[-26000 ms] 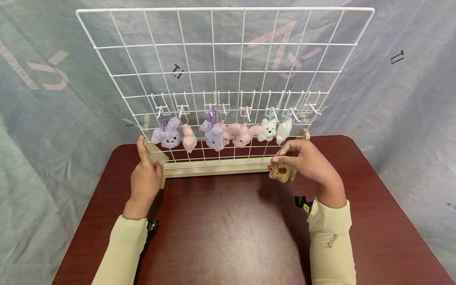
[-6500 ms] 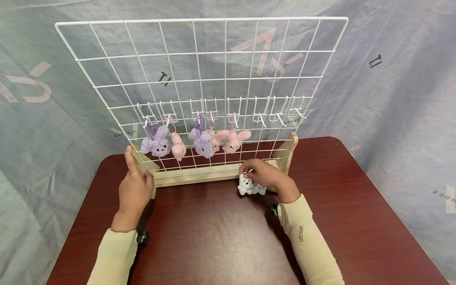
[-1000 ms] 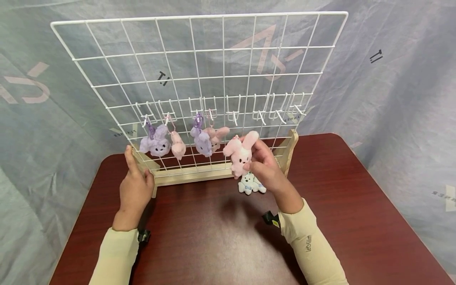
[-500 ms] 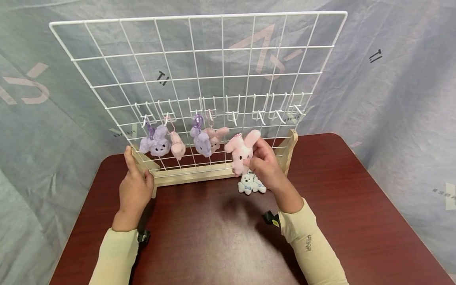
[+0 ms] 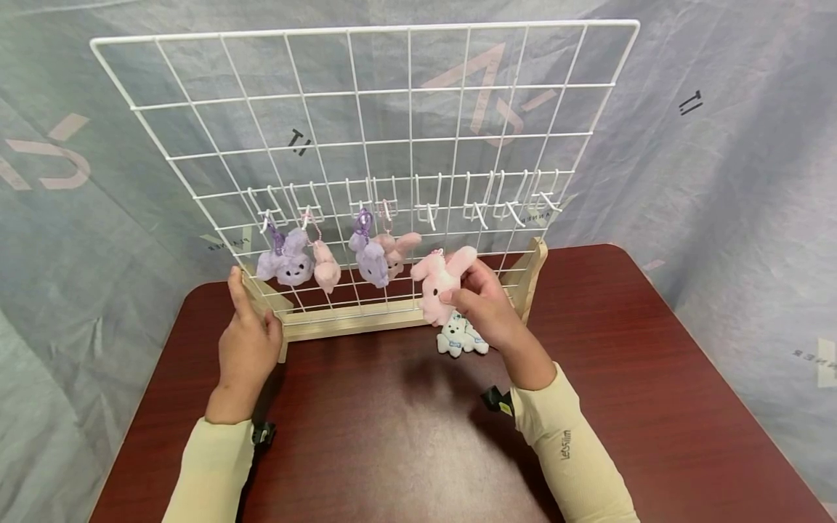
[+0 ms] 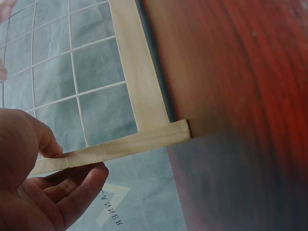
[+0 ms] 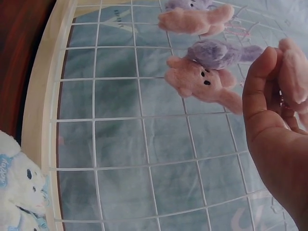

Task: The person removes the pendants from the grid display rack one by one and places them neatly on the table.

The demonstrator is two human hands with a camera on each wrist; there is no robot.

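In the head view my right hand (image 5: 493,305) pinches a pink bunny plush keychain (image 5: 437,280) between thumb and fingers, in front of the white wire grid rack (image 5: 410,92). The right wrist view catches part of this bunny (image 7: 294,72) at the right edge. My left hand (image 5: 250,349) grips the rack's left wooden upright; in the left wrist view its thumb and fingers lie on either side of the wood (image 6: 130,145). Two white bear plushes (image 5: 453,338) stand at the foot of the rack, just below the held bunny, one partly behind the other.
Two purple plushes (image 5: 293,267) and two pink ones (image 5: 327,270) hang from hooks on the left half of the grid. Several bare hooks (image 5: 480,216) line the right half. A wooden crossbar (image 5: 353,321) runs along the rack's base on the dark red table (image 5: 392,436).
The brown plush seen earliest is out of view. Both white bears went from hooks to the table, and the pink bunny came off its hook. It has lately tilted slightly; the left hand stays put.
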